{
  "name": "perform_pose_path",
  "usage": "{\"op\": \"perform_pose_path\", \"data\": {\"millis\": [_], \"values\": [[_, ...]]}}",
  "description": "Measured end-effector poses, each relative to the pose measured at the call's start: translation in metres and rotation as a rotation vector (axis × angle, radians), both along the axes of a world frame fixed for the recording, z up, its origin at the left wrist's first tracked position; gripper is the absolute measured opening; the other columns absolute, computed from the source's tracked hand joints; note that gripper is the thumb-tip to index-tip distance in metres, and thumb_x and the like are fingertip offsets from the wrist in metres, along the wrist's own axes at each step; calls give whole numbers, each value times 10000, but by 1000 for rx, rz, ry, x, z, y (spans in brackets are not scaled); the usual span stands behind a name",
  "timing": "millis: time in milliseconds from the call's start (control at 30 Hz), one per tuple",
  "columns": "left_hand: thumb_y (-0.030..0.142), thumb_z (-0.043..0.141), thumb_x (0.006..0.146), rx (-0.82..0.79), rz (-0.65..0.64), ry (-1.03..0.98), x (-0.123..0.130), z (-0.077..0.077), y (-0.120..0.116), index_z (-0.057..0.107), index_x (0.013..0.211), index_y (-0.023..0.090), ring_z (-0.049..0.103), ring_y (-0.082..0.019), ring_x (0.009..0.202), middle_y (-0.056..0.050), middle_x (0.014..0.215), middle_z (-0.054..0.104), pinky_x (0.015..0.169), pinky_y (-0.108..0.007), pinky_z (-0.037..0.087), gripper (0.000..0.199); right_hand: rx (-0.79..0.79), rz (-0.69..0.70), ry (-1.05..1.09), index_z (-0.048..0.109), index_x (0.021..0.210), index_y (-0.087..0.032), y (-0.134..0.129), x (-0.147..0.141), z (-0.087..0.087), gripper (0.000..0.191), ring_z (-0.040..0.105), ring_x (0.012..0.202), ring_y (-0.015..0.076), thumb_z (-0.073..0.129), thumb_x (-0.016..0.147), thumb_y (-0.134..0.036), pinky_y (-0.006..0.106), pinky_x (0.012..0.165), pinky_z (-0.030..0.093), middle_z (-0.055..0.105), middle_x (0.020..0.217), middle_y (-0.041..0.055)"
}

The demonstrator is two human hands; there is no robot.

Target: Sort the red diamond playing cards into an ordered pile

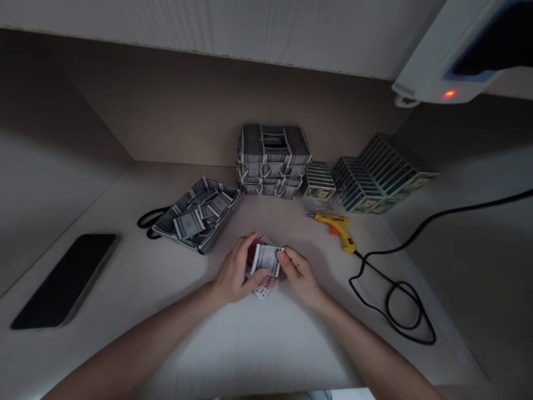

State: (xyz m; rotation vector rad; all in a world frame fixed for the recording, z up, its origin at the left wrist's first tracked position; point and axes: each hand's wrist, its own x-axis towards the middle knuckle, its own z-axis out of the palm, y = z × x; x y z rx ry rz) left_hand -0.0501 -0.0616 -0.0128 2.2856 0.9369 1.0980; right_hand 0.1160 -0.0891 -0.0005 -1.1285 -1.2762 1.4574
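Nearest us, the left hand (237, 269) and right hand (300, 275) meet over the pale counter (250, 355), the patterned card (267, 260) directly between them, neither hand clearly nearer. Both grips are clamped on it: left fingers and thumb round its left and near edges, right thumb and fingers pinching its right upper corner. We cannot settle its long axis; a red-marked card (261, 291) pokes out beneath, towards us. Farther off, we note a phone (62, 283) to the left, a yellow glue gun (339, 230) to the right, then a tray (219, 225) of loose cards (189, 224), and patterned boxes (250, 150) stacked near the back wall (187, 116).
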Motion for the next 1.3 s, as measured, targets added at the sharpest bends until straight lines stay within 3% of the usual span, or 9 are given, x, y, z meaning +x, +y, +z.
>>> {"op": "perform_pose_path", "data": {"millis": [167, 367, 633, 833, 933, 1033, 1200, 1300], "values": [[246, 362, 855, -71, 56, -14, 1, -2, 0, 362, 1176, 148, 533, -188, 947, -115, 1047, 537, 795, -336, 442, 335, 2, 29, 29, 450, 741, -194, -1, -3, 0, 342, 550, 433, 113, 389, 823, -520, 229, 474, 451, 556, 506, -40], [263, 331, 859, -62, 38, 50, 3, -8, -4, 300, 1234, 130, 594, -185, 808, -106, 964, 607, 699, -315, 476, 399, -43, 28, 99, 469, 755, -183, 0, -5, -6, 372, 550, 416, 106, 389, 812, -542, 224, 456, 453, 584, 518, -29], [203, 341, 838, 74, 37, 138, 9, -10, -5, 322, 1189, 134, 611, -179, 760, -101, 915, 627, 680, -307, 479, 359, -74, -36, 90, 460, 699, -181, 2, -10, -5, 403, 504, 342, 90, 382, 803, -562, 184, 353, 384, 537, 434, -37], [250, 382, 838, -120, -5, -44, 7, -10, -5, 396, 1059, 152, 587, -134, 552, -26, 681, 620, 515, -243, 450, 242, -75, -81, 25, 440, 699, -185, 0, -11, -10, 339, 373, 286, 53, 446, 788, -512, 161, 294, 296, 457, 401, -81], [256, 414, 831, -178, 16, -106, 6, -8, -4, 433, 931, 164, 562, -111, 497, -3, 619, 599, 455, -207, 408, 137, -33, -131, -19, 439, 648, -189, 0, -10, -14, 316, 348, 315, 45, 472, 784, -473, 161, 301, 284, 412, 428, -81], [246, 414, 832, -138, 76, -95, 6, -9, -4, 448, 821, 174, 529, -95, 456, 24, 550, 558, 439, -195, 382, 80, 25, -143, -72, 468, 643, -190, -2, -9, -18, 283, 362, 337, 53, 472, 795, -429, 172, 312, 292, 413, 459, -65], [267, 397, 838, -17, 154, -67, 6, -17, -4, 470, 777, 175, 552, -111, 510, 0, 586, 588, 465, -214, 407, 132, 140, -125, -120, 531, 865, -199, -7, -12, -23, 174, 453, 421, 77, 462, 817, -351, 180, 377, 364, 552, 616, -10], [259, 413, 833, 18, 134, -88, 4, -21, -3, 489, 802, 176, 577, -127, 546, -19, 637, 622, 480, -233, 426, 117, 219, -92, -163, 551, 924, -199, -8, -10, -22, 176, 484, 470, 87, 461, 823, -311, 190, 437, 396, 583, 658, 8]]}}
